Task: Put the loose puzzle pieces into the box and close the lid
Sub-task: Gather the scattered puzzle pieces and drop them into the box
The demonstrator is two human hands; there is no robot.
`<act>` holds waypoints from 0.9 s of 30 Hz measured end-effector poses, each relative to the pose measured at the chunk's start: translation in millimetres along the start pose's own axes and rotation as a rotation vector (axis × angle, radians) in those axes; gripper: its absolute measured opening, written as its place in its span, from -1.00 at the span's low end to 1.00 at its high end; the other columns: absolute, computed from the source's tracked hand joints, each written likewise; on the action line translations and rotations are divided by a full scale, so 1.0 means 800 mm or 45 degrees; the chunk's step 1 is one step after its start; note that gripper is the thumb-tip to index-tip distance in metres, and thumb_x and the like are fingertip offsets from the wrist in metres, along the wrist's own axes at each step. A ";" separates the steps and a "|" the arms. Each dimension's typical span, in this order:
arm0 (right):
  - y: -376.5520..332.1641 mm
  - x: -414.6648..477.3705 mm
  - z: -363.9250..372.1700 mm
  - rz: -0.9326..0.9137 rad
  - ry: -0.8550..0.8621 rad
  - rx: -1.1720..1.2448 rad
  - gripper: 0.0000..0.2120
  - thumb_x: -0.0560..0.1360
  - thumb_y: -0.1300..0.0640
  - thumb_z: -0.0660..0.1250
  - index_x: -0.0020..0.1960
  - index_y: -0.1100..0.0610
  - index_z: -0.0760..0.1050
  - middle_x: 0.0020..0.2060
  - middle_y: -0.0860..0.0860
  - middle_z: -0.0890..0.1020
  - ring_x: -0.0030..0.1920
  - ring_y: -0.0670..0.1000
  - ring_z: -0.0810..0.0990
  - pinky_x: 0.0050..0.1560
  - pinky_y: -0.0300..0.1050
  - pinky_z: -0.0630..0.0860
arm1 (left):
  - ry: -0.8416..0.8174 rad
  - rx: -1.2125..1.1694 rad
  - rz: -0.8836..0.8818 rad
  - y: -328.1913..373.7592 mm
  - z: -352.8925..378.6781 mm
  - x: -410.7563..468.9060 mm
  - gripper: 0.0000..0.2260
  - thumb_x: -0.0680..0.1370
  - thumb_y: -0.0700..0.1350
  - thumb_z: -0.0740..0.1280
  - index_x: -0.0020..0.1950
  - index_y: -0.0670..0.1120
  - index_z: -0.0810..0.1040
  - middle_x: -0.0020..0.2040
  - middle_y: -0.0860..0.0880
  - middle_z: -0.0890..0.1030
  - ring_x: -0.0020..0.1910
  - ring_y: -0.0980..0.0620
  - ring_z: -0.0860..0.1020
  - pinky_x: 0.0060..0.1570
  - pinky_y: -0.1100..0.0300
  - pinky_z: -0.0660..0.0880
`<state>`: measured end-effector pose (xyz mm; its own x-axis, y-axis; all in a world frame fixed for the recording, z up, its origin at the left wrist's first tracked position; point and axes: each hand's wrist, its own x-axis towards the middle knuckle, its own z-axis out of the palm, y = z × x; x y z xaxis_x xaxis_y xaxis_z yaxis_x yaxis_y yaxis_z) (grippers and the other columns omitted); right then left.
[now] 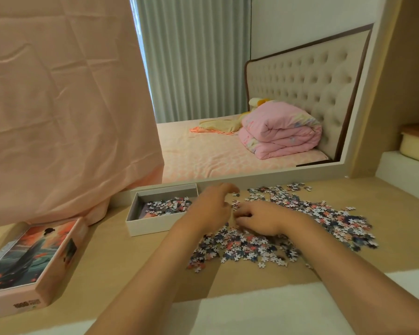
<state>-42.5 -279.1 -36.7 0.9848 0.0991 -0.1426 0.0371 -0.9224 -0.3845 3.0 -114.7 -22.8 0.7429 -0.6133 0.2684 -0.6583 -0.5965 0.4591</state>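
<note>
Box (pixel 140 226) parked right beside the pile (pixel 288 228) for short trips. Left hand (pixel 211 209) loosely curled, right hand (pixel 259 220) cupped raking pieces; lid (pixel 32 259) off aside.

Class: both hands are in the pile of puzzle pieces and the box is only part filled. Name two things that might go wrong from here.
1. The pile spreads wide to the right of the box, so pieces carried across by the left hand or right hand may drop on the table short of it.
2. The lid lies far left at the table's edge; an elbow might knock it off.
</note>
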 end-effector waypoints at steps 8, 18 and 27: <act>0.059 0.005 -0.032 0.118 0.320 -0.025 -0.58 0.61 -0.02 0.20 0.46 -0.03 0.39 0.45 -0.01 0.41 0.37 0.04 0.45 0.36 -0.06 0.36 | -0.382 0.325 -0.132 0.008 0.056 0.076 -0.51 0.66 0.00 0.06 0.58 -0.07 0.09 0.58 -0.11 0.11 0.54 -0.14 0.10 0.49 -0.06 0.07; 0.078 0.051 -0.005 0.120 0.045 -0.250 -0.40 0.62 -0.29 -0.08 0.60 -0.13 -0.05 0.60 0.04 -0.08 0.59 0.11 -0.13 0.55 0.14 -0.15 | -0.475 0.333 -0.128 0.000 0.061 0.063 -0.51 0.66 0.01 0.05 0.57 -0.10 0.11 0.57 -0.09 0.13 0.53 -0.09 0.10 0.48 0.03 0.04; 0.037 0.014 0.008 -0.010 0.034 -0.053 -0.53 0.68 0.00 0.06 0.56 0.03 0.19 0.57 0.00 0.16 0.54 0.04 0.16 0.52 -0.04 0.11 | -0.437 0.245 -0.108 0.011 0.034 0.006 -0.51 0.60 -0.08 0.15 0.54 -0.02 0.16 0.46 -0.10 0.31 0.45 -0.10 0.23 0.43 -0.04 0.22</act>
<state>-31.9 -302.6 -55.6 0.9886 0.0966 -0.1151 0.0511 -0.9363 -0.3473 -2.3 -137.1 -40.9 0.7331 -0.6757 -0.0774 -0.6314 -0.7184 0.2920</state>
